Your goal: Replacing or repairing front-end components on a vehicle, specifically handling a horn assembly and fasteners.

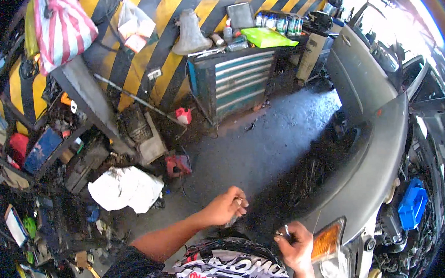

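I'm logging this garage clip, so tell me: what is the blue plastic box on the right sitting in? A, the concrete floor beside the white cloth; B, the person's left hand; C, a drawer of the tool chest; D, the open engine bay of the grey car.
D: the blue plastic box sits among the parts in the open engine bay of the grey car, far from the tool chest and the hands.

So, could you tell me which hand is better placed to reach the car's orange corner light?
Right. The right hand sits just beside the orange corner light, gripping a small metal piece, while the left hand is farther away over the floor.
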Demonstrator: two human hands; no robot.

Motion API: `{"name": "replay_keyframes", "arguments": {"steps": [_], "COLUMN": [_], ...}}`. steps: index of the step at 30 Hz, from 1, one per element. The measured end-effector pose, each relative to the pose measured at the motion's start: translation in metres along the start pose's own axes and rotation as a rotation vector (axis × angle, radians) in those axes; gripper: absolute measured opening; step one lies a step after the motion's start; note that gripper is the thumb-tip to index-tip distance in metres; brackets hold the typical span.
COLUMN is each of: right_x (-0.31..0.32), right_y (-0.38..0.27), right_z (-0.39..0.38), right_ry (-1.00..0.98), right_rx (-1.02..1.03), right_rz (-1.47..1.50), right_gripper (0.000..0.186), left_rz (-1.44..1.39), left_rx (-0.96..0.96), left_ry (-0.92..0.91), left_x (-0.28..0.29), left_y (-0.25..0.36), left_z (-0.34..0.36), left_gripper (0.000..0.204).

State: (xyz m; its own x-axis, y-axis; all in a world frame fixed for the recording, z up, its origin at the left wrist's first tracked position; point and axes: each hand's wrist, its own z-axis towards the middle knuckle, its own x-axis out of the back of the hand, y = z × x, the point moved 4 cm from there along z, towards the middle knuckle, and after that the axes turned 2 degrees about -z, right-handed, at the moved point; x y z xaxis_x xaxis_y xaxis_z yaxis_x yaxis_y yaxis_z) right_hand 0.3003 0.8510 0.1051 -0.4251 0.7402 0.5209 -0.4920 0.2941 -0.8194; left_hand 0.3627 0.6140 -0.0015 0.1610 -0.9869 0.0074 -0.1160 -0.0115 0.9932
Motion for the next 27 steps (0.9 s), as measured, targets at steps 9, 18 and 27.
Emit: {"name": "replay_keyframes", "arguments": {"steps": [9, 18, 27], "right_x": [0.007, -0.017, -0.094], "right_y": [0.039, 0.08, 0.048], "right_z": [0.092, 0.159, 0.261], "right_ry": [0.214, 0.595, 0.771], "right_rx": [-0.245, -0.512, -0.597], "right_rz": [0.047, 0.0, -0.136], "right_gripper": [0.015, 0.017, 0.016], "left_rz": [0.709, 0.909, 1.146], "left_rx": [-0.051, -0.263, -0.251], "left_ry": [0.335, 0.705, 0.763], "left_x": [0.194, 0.424, 0.594], "left_y": [0.027, 0.054, 0.067], "left_z": [0.142, 0.339, 0.493], "left_gripper": [0.025, 0.015, 0.019]}}
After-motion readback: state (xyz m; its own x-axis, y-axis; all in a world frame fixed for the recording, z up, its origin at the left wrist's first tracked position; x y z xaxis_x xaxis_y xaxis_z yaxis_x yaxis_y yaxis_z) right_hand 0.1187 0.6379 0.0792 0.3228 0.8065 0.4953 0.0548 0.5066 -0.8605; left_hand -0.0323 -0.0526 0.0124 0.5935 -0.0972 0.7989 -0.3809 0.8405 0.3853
